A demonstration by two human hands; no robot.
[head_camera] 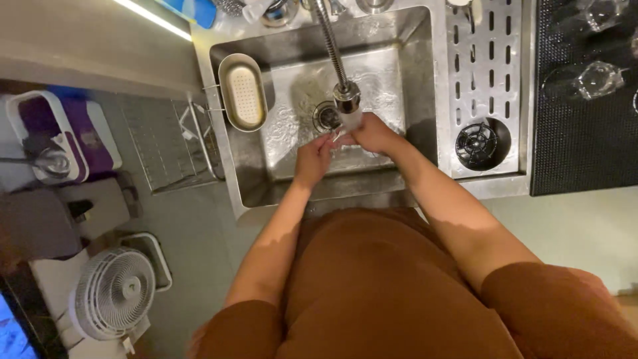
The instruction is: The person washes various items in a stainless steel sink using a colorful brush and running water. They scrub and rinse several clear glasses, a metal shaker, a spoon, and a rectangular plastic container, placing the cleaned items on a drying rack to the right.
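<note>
Single head-worn view: looks steeply down from above the person's torso, moderately near, sink [392,176] at 12 o'clock, floor fan [114,292] at 8 o'clock; no second view.

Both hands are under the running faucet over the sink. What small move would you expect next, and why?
Probably rubbing the palms together under the stream: the left hand and right hand meet fingertip to fingertip just below the faucet head, water is flowing over them above the sink drain, and neither hand seems to hold anything.
</note>
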